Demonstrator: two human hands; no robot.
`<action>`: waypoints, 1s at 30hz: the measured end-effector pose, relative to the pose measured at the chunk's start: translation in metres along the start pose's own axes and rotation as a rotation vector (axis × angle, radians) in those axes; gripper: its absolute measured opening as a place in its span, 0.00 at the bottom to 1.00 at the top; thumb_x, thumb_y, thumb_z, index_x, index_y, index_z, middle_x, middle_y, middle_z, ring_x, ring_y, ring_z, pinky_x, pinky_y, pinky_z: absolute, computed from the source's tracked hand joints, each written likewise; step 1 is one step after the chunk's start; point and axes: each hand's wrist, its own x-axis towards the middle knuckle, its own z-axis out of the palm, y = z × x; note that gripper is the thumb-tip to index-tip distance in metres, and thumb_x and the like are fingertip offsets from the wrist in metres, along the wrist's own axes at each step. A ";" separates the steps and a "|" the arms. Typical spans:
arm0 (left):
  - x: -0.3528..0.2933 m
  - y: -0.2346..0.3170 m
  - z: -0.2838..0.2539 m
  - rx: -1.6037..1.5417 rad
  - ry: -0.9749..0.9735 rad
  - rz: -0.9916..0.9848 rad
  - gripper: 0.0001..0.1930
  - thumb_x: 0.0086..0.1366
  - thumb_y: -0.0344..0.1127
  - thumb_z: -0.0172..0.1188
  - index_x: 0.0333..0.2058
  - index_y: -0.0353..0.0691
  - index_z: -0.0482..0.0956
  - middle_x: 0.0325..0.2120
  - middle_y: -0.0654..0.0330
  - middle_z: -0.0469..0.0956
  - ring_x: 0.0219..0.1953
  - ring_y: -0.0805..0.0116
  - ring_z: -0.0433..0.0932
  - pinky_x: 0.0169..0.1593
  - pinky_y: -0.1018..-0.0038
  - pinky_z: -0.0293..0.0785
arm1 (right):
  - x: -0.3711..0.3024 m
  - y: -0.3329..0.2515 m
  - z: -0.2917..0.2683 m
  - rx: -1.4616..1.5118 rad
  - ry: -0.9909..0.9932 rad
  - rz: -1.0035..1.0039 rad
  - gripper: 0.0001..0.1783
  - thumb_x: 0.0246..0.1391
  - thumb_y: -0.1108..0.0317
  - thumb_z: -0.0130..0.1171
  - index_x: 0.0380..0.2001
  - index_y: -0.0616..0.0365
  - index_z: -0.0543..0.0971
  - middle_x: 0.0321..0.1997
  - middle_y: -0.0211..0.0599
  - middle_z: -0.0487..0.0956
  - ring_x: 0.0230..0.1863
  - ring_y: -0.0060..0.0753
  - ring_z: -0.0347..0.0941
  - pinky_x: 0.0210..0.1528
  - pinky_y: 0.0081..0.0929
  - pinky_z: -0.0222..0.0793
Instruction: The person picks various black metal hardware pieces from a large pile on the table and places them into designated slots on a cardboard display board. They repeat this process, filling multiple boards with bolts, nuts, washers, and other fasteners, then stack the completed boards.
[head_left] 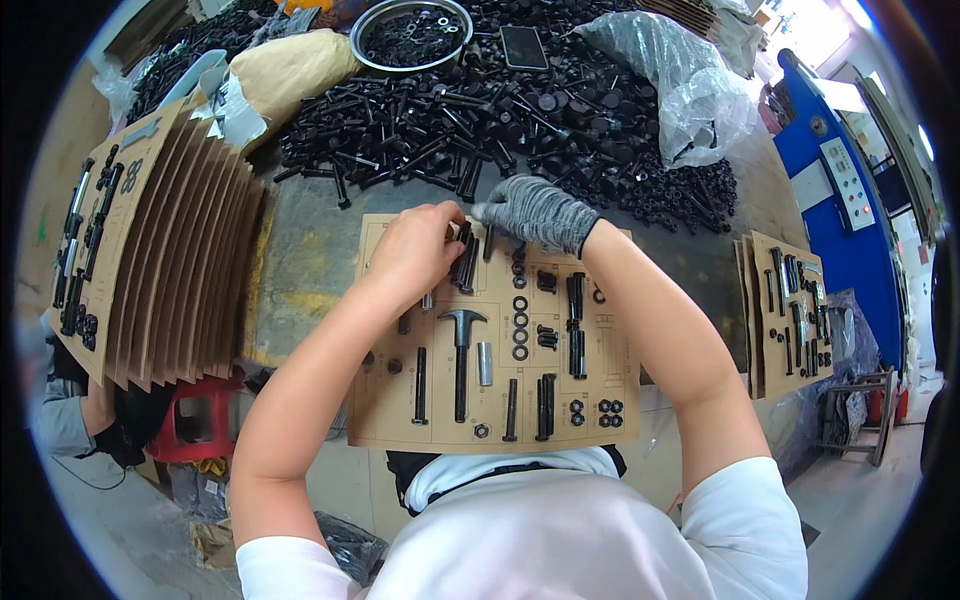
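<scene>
Bare, with its fingers curled, my left hand (420, 245) is closed around several black bolts (466, 264) at the top of a brown cardboard sheet (400, 425). Close beside it, my right hand (537, 212) wears a grey knitted glove. Its fingers are pressed together, and another black bolt (488, 244) shows just below them; whether they grip it is hidden. Fixed in groups on the sheet are a T-shaped black part (461, 365), a silver sleeve (485, 364), long bolts (577, 325), black washers (520, 320) and nuts (610, 412).
A large heap of black bolts (420, 130) covers the table's far side, with a metal bowl (467, 45) and a phone (524, 48) on it. Clear plastic (690, 90) lies to the right. Stacked cardboard sheets (190, 250) stand left, others (765, 300) right, near a blue machine (835, 200).
</scene>
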 end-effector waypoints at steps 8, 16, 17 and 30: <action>-0.040 0.013 -0.010 0.150 -0.055 0.263 0.08 0.51 0.30 0.69 0.31 0.39 0.80 0.30 0.58 0.78 0.41 0.56 0.74 0.45 0.65 0.73 | 0.010 0.016 0.016 -0.075 0.090 -0.088 0.23 0.49 0.51 0.67 0.38 0.59 0.78 0.34 0.44 0.82 0.38 0.41 0.79 0.44 0.34 0.73; -0.047 0.007 0.002 0.120 0.059 0.303 0.07 0.50 0.30 0.69 0.28 0.39 0.80 0.28 0.61 0.77 0.38 0.59 0.72 0.43 0.65 0.72 | 0.017 -0.005 0.021 -0.161 0.173 -0.125 0.22 0.46 0.50 0.67 0.39 0.53 0.81 0.38 0.41 0.83 0.41 0.43 0.79 0.47 0.37 0.73; -0.047 0.006 0.003 0.126 0.068 0.309 0.07 0.50 0.30 0.69 0.28 0.40 0.80 0.28 0.61 0.77 0.38 0.59 0.73 0.43 0.65 0.72 | 0.019 -0.005 0.021 -0.171 0.186 -0.124 0.22 0.46 0.50 0.66 0.39 0.53 0.81 0.38 0.41 0.83 0.41 0.43 0.79 0.47 0.37 0.73; -0.051 0.005 0.004 0.167 0.164 0.388 0.05 0.52 0.32 0.68 0.28 0.44 0.81 0.30 0.65 0.76 0.37 0.64 0.74 0.45 0.68 0.64 | 0.049 -0.007 0.019 -0.197 0.242 -0.326 0.16 0.47 0.56 0.63 0.34 0.55 0.84 0.36 0.42 0.83 0.39 0.45 0.79 0.45 0.36 0.74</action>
